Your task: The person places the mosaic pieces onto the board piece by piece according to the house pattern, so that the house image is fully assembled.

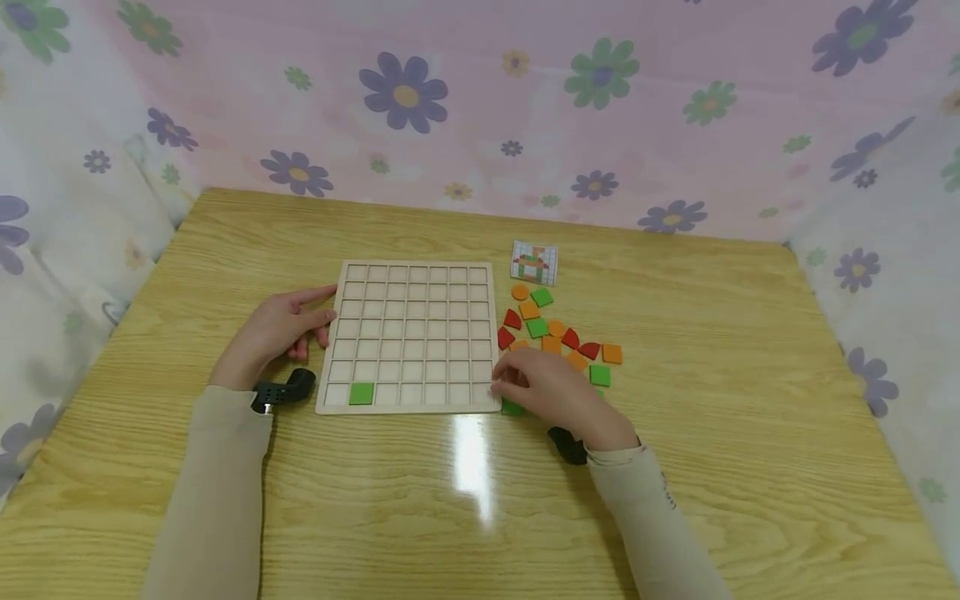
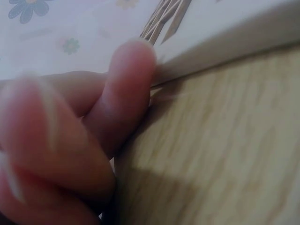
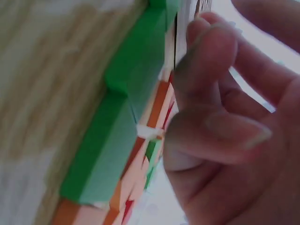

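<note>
A pale wooden grid board [image 1: 405,408] lies flat, with one green square tile [image 1: 362,393] in its bottom row, second cell from the left. My left hand [image 1: 281,329] is at the board's left edge; its fingers touch the side, as the left wrist view also shows. Beside the board's lower right corner, my right hand [image 1: 551,392] hovers low over loose tiles, fingers loosely bent. No tile shows between its thumb [image 3: 225,133] and fingers in the right wrist view. Green tiles [image 3: 101,154] lie close under that hand, which hides part of the pile.
Loose orange, red and green tiles [image 1: 537,327], squares, circles and quarter-rounds, spread right of the board. Behind them lies a small printed pattern card [image 1: 534,262]. Flowered cloth [image 1: 480,100] hangs around the wooden table [image 1: 712,358].
</note>
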Tool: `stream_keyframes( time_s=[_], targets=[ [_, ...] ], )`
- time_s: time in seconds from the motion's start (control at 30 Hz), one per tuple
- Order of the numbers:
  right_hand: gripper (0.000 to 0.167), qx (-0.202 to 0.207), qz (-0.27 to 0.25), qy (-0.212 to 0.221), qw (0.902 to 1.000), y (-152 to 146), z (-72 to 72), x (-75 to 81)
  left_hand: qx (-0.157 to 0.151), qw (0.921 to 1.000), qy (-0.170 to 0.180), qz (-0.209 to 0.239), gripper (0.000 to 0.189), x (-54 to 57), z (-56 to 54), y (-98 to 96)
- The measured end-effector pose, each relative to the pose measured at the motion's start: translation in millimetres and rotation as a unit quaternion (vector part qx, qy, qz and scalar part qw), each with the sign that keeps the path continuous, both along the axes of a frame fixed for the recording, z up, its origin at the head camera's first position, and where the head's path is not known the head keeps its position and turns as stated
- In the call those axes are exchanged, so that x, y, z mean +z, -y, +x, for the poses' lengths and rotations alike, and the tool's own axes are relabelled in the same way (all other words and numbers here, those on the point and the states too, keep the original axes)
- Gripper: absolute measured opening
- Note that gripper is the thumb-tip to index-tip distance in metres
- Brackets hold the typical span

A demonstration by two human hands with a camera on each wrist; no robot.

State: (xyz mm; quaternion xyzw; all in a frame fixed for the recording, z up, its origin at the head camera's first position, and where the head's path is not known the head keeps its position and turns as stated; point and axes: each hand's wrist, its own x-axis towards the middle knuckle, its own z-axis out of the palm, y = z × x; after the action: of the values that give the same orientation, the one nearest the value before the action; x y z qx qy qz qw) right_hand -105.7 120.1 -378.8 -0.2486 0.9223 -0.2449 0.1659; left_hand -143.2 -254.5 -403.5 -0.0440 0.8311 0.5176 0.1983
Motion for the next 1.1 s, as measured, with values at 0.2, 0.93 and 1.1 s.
stream_keyframes(
  time_s=[0.2,0.93,1.1],
  targets=[
    [0.027,0.015,0.011,0.017,0.9997,-6,-0.3,2.0,0.010,0.9999,0.002,0.009,0.057,1.4,0.4,-0.4],
    [0.024,0.028,0.055,0.039,0.9973,-14,-0.4,3.0,-0.007,0.9999,-0.003,-0.007,0.061,0.2,-0.7,-1.3],
    [0.025,0.026,0.049,0.044,0.9975,-14,-1.9,1.8,-0.001,0.9997,-0.010,-0.021,0.059,-0.9,-1.1,-1.3]
  ],
)
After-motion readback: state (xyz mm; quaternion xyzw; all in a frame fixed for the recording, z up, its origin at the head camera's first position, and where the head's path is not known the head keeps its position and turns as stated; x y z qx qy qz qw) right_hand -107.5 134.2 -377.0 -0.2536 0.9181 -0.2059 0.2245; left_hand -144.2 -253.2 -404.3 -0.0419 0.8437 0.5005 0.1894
